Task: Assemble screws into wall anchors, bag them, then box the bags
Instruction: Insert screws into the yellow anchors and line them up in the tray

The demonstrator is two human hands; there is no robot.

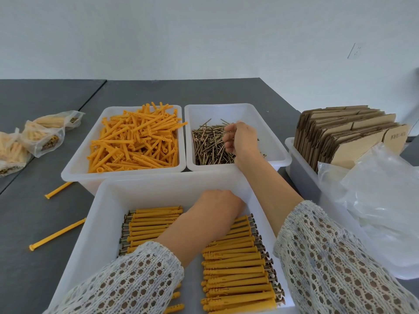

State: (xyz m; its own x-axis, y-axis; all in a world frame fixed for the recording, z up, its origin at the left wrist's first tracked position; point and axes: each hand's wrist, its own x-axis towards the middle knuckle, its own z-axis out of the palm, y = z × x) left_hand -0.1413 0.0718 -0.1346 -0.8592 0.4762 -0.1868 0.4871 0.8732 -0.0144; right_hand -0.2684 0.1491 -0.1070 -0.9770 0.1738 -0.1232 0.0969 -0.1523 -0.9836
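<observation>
Loose orange wall anchors (136,141) fill the far left white bin (77,171). Brass screws (208,146) lie in the bin (278,155) beside it. My right hand (240,139) hovers over the screws and pinches a screw between thumb and forefinger. The near white bin (106,200) holds two rows of anchors with screws in them (235,264). My left hand (215,205) is down at the far end of this bin, back up, fingers curled under and hidden. I cannot see whether it holds anything.
Filled clear bags (43,137) lie on the grey table at far left. Two loose anchors (57,190) lie left of the bins. At right, a white bin (299,168) holds flat cardboard boxes (344,134) and empty plastic bags (381,196).
</observation>
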